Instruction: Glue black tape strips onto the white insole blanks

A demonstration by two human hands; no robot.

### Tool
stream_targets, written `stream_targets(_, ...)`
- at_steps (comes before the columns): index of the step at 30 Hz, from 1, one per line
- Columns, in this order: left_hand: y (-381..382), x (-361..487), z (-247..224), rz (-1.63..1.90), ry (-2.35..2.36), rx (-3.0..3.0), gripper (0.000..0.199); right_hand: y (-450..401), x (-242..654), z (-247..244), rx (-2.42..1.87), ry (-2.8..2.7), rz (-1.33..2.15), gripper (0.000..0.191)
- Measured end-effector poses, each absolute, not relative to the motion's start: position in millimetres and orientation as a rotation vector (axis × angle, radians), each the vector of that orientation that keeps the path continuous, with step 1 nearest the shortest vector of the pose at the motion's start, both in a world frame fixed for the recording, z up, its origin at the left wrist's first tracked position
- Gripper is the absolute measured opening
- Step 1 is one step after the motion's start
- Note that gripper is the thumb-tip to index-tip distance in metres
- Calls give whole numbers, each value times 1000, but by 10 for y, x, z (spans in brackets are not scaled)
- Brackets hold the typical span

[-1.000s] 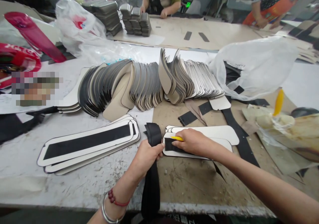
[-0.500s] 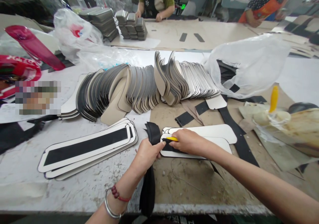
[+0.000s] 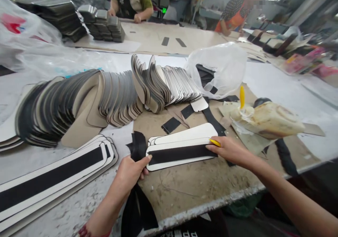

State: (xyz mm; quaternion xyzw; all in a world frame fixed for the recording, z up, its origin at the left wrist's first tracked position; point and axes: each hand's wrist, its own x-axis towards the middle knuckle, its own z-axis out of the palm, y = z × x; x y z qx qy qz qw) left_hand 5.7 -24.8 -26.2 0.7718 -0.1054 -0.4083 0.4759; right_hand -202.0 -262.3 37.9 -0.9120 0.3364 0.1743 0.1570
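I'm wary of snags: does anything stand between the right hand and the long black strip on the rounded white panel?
Nothing visible does: the right hand touches the long black strip near its right end. The slim yellow tool in that hand sits beside the strip; the left hand is at the rounded white panel's left end.

And here at the right grip (image 3: 228, 149), the fingers hide most of the yellow tool (image 3: 215, 142) and cover the far end of the black strip (image 3: 179, 153), while over at the left grip (image 3: 130, 170) the hand blocks the middle of the black bundle (image 3: 138, 145) and some of its own fingers are out of sight! Left of that grip, the picture's edge slices off the long panels (image 3: 52, 176), and below it the bottom edge crops the red bracelet (image 3: 84, 231). Far beyond both grips, the green-sleeved person (image 3: 145, 5) is cut off at the top, the orange-aproned person (image 3: 235, 19) is a blur, and the plastic bag (image 3: 229, 64) partly hides its dark pieces (image 3: 204, 75)!
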Motion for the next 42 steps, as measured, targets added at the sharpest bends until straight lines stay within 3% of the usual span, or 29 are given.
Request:
stream_targets(7,-274,43,-207,-971,-283,1996,51,-2468,-1946,292,-2743,1256,570,27)
stream_targets(34,-280,39,-362,-1008,-187,2033,49,-2620,-1897,242,-2711,1128,636,23)
stream_targets(42,-285,8,-321,-981,-214,2093,59,-2635,-1968,314,-2806,1274,628,35)
